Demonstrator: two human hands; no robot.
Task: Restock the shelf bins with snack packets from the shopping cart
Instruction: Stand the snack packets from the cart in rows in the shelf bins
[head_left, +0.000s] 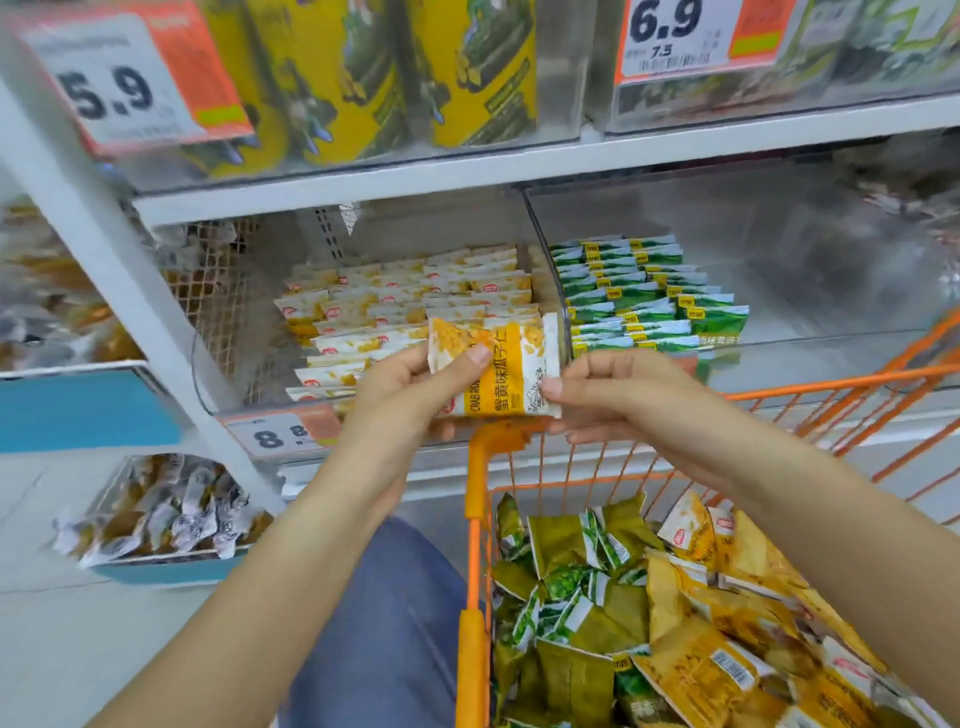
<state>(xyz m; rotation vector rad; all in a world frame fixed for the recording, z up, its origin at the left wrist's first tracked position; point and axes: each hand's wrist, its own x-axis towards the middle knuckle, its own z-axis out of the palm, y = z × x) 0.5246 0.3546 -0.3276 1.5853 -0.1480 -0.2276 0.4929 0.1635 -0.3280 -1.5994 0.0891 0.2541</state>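
Packet (506, 369) sat pinched between left hand (415, 387) and right hand (618, 395) just in front of the yellow bin (228, 384), looking light, crinkly and slippery, best gripped by its sealed edges.

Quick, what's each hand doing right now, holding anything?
Left hand: holds the yellow packet, thumb on its front.
Right hand: pinches the same packet at its right edge.

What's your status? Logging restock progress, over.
Both hands, left and right, pinching one yellow-and-white snack packet. Held before the clear bin of matching packets. Orange wire cart below. Nothing blocking.
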